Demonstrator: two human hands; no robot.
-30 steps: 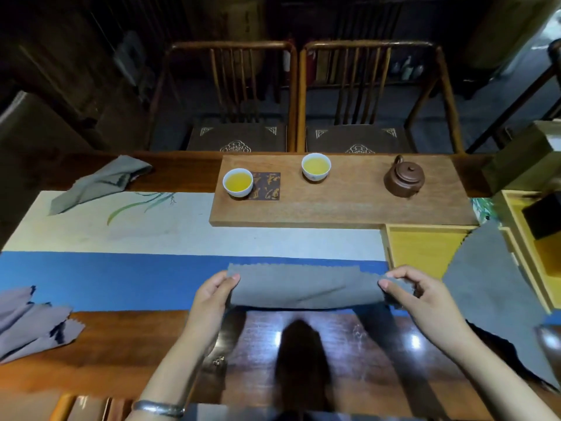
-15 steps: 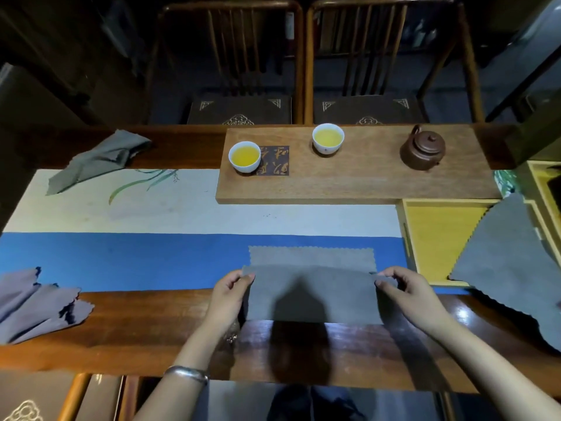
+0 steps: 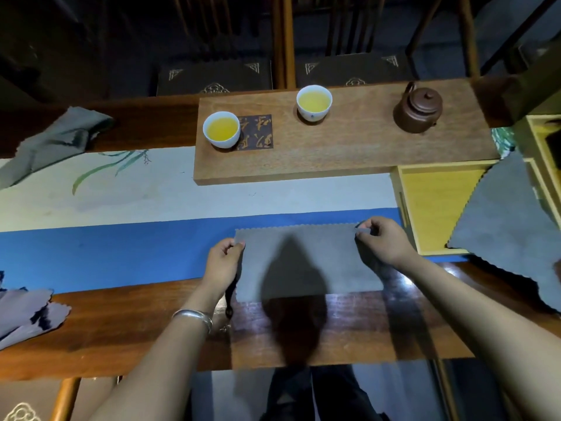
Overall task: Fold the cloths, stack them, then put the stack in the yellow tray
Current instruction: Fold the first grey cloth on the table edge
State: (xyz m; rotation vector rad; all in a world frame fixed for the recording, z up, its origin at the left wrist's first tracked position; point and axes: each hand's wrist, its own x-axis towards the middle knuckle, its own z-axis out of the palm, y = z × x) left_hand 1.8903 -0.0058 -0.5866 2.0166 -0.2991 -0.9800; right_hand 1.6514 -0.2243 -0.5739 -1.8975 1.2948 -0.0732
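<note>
A grey cloth (image 3: 343, 262) lies folded in half on the table in front of me, its far edge on the blue runner. My left hand (image 3: 223, 262) pinches its far left corner and my right hand (image 3: 381, 241) pinches its far right corner. The yellow tray (image 3: 431, 205) stands to the right, and another grey cloth (image 3: 510, 220) lies flat partly over its right side. A crumpled grey cloth (image 3: 57, 141) rests at the far left, and a crumpled purplish cloth (image 3: 27, 311) lies at the near left edge.
A wooden board (image 3: 349, 150) behind the runner carries two cups of yellow tea (image 3: 221, 129) (image 3: 314, 101) and a brown teapot (image 3: 420, 106). Two chairs stand beyond the table. A second yellow box (image 3: 543, 141) sits at the far right.
Both hands have carried the cloth's near edge away from me onto its far edge, so the cloth now lies folded in half. The camera has tilted further down.
</note>
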